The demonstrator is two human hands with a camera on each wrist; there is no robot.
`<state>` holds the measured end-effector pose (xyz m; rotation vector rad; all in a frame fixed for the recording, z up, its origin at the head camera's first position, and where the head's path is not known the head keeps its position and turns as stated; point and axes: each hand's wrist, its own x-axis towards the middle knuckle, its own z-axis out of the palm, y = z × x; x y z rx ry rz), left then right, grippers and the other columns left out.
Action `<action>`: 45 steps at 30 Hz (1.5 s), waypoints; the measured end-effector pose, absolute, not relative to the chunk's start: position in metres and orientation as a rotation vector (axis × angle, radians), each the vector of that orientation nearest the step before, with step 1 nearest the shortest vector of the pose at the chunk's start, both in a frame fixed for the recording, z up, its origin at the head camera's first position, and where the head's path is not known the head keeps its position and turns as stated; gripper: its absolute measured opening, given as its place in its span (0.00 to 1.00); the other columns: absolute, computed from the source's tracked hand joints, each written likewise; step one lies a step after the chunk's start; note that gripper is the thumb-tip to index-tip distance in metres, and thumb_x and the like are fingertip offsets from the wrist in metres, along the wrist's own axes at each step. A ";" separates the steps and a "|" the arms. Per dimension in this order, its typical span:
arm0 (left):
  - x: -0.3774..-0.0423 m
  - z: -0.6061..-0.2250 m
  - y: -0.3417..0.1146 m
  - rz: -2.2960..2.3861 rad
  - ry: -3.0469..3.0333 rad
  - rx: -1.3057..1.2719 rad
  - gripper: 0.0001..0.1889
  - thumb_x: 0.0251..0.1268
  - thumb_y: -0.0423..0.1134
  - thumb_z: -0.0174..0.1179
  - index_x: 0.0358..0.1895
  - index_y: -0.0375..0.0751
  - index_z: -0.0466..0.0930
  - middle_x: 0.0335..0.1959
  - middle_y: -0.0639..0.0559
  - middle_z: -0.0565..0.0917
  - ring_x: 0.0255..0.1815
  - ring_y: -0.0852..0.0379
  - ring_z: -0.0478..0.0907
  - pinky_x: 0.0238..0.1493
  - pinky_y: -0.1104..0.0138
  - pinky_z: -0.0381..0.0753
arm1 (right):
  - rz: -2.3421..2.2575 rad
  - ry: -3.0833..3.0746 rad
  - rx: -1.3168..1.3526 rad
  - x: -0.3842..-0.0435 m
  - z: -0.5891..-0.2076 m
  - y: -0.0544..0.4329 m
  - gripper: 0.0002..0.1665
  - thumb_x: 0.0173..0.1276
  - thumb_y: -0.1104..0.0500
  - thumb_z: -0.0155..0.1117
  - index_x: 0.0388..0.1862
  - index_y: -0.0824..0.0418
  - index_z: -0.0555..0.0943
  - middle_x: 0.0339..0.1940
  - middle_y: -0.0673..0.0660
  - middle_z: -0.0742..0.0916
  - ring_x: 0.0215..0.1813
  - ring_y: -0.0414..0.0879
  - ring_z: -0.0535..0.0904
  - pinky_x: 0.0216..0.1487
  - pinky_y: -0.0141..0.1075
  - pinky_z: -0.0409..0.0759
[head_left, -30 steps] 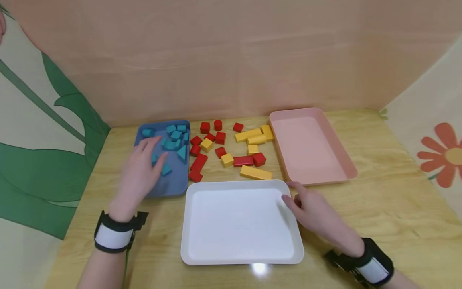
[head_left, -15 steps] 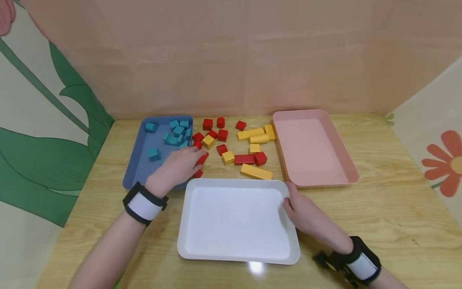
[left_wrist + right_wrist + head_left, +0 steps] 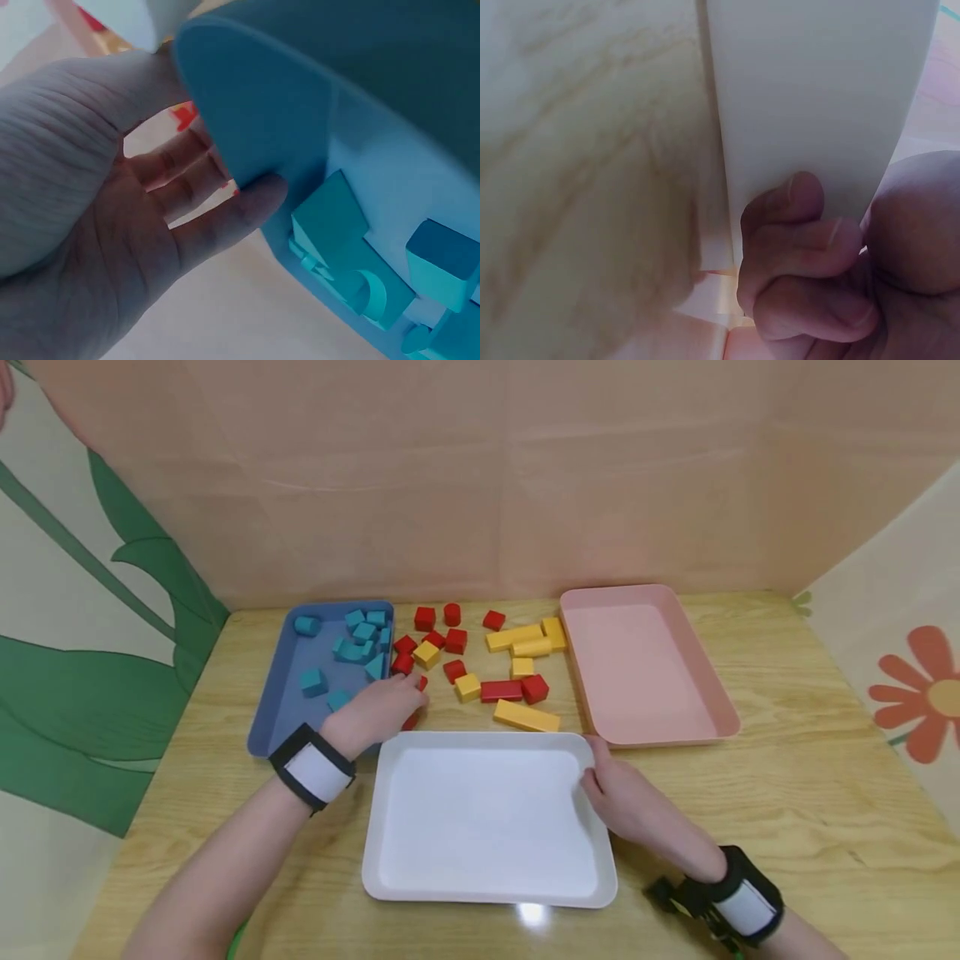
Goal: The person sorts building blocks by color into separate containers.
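Shifted rightward over the blue tray [image 3: 283, 725] in head view, our left hand [image 3: 377, 705] could scatter adjoining red blocks [image 3: 402, 663] by tugging; left wrist, we can't tell its grip; right wrist, our right hand [image 3: 814, 289] clasps the white tray [image 3: 817, 90].

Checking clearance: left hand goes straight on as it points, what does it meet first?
Probably the partly hidden red block just ahead of the left hand; depth there is unclear, so they may already touch.
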<state>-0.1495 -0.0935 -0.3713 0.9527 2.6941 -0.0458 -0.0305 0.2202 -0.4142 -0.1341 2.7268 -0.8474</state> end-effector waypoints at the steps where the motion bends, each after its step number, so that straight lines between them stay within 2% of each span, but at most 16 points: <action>1: -0.151 -0.372 -0.094 -0.036 2.679 0.940 0.15 0.50 0.34 0.64 0.44 0.46 0.80 0.43 0.47 0.74 0.39 0.54 0.69 0.39 0.64 0.75 | -0.849 2.715 -0.121 -0.031 -0.414 0.219 0.28 0.67 0.60 0.43 0.64 0.65 0.50 0.30 0.58 0.76 0.25 0.45 0.71 0.21 0.34 0.69; 5: -0.155 -0.372 -0.098 0.042 2.649 0.871 0.16 0.47 0.37 0.67 0.42 0.43 0.78 0.35 0.50 0.75 0.34 0.55 0.70 0.35 0.65 0.73 | -0.845 2.698 -0.114 -0.032 -0.413 0.216 0.28 0.68 0.60 0.43 0.64 0.64 0.50 0.23 0.56 0.74 0.23 0.45 0.70 0.19 0.35 0.69; 10: -0.152 -0.357 -0.103 0.267 2.776 0.725 0.20 0.54 0.42 0.59 0.51 0.39 0.75 0.36 0.48 0.74 0.37 0.53 0.68 0.33 0.64 0.73 | -0.828 2.727 -0.135 -0.033 -0.412 0.215 0.28 0.67 0.60 0.44 0.63 0.65 0.51 0.31 0.59 0.77 0.27 0.46 0.71 0.22 0.34 0.69; 12: -0.146 -0.347 -0.104 0.397 2.848 0.643 0.20 0.56 0.44 0.57 0.51 0.41 0.75 0.37 0.49 0.72 0.38 0.54 0.66 0.32 0.64 0.72 | -0.822 2.727 -0.135 -0.033 -0.412 0.215 0.28 0.68 0.60 0.44 0.63 0.65 0.51 0.37 0.60 0.77 0.29 0.46 0.71 0.23 0.33 0.69; 14: -0.139 -0.338 -0.104 0.558 2.911 0.560 0.16 0.57 0.44 0.55 0.47 0.43 0.78 0.34 0.51 0.70 0.36 0.55 0.64 0.29 0.65 0.71 | -0.819 2.721 -0.129 -0.034 -0.412 0.216 0.28 0.68 0.59 0.44 0.64 0.65 0.51 0.43 0.62 0.77 0.31 0.46 0.72 0.25 0.33 0.70; 16: -0.133 -0.331 -0.102 0.729 2.987 0.514 0.10 0.57 0.43 0.55 0.37 0.43 0.80 0.28 0.52 0.70 0.32 0.56 0.65 0.25 0.66 0.69 | -0.825 2.705 -0.115 -0.033 -0.412 0.216 0.28 0.68 0.59 0.44 0.64 0.64 0.51 0.47 0.63 0.76 0.33 0.47 0.72 0.25 0.33 0.70; 18: -0.127 -0.327 -0.100 0.890 3.076 0.472 0.07 0.56 0.42 0.55 0.31 0.44 0.80 0.25 0.54 0.71 0.28 0.57 0.66 0.21 0.67 0.69 | -0.826 2.705 -0.115 -0.033 -0.411 0.217 0.28 0.68 0.59 0.44 0.64 0.65 0.51 0.49 0.62 0.75 0.33 0.47 0.72 0.25 0.33 0.70; 21: -0.117 -0.323 -0.096 1.114 3.165 0.458 0.07 0.55 0.41 0.56 0.25 0.44 0.80 0.23 0.56 0.72 0.22 0.59 0.66 0.16 0.66 0.68 | -0.825 2.699 -0.095 -0.032 -0.410 0.218 0.28 0.68 0.59 0.44 0.64 0.64 0.51 0.40 0.61 0.76 0.27 0.46 0.71 0.21 0.34 0.70; 24: -0.108 -0.322 -0.089 1.195 3.186 0.557 0.05 0.53 0.40 0.59 0.27 0.44 0.81 0.25 0.59 0.74 0.21 0.61 0.67 0.16 0.68 0.68 | -0.813 2.703 -0.089 -0.032 -0.409 0.220 0.28 0.67 0.59 0.44 0.64 0.64 0.51 0.32 0.58 0.76 0.23 0.45 0.69 0.18 0.35 0.69; 30: -0.092 -0.322 -0.073 1.022 3.136 0.810 0.04 0.50 0.39 0.60 0.26 0.44 0.82 0.26 0.58 0.76 0.27 0.62 0.68 0.23 0.73 0.71 | -0.814 2.705 -0.085 -0.031 -0.410 0.225 0.29 0.68 0.58 0.43 0.64 0.63 0.51 0.37 0.59 0.76 0.24 0.45 0.69 0.19 0.35 0.69; 38: -0.081 -0.321 -0.055 0.776 3.078 0.998 0.04 0.49 0.42 0.61 0.28 0.48 0.83 0.27 0.61 0.76 0.30 0.65 0.68 0.29 0.77 0.70 | -0.806 2.708 -0.092 -0.033 -0.410 0.224 0.29 0.68 0.58 0.44 0.64 0.63 0.51 0.24 0.56 0.74 0.19 0.44 0.67 0.17 0.35 0.68; 40: -0.079 -0.323 -0.050 0.742 3.049 1.072 0.04 0.50 0.42 0.60 0.28 0.49 0.82 0.24 0.62 0.73 0.29 0.66 0.66 0.29 0.78 0.69 | -0.809 2.702 -0.092 -0.033 -0.411 0.222 0.29 0.68 0.58 0.44 0.64 0.63 0.51 0.25 0.56 0.74 0.19 0.44 0.67 0.17 0.35 0.68; 42: -0.078 -0.325 -0.045 0.701 3.025 1.151 0.04 0.50 0.43 0.60 0.28 0.49 0.82 0.24 0.62 0.72 0.28 0.67 0.65 0.28 0.79 0.68 | -0.808 2.696 -0.088 -0.034 -0.411 0.220 0.29 0.68 0.58 0.44 0.64 0.63 0.51 0.22 0.55 0.72 0.18 0.44 0.67 0.16 0.35 0.68; 45: -0.080 -0.330 -0.036 0.614 2.965 1.273 0.05 0.52 0.44 0.58 0.28 0.49 0.81 0.24 0.61 0.72 0.27 0.65 0.65 0.28 0.78 0.68 | -0.813 2.694 -0.075 -0.034 -0.412 0.219 0.29 0.67 0.58 0.45 0.64 0.63 0.51 0.21 0.55 0.72 0.17 0.44 0.66 0.16 0.35 0.68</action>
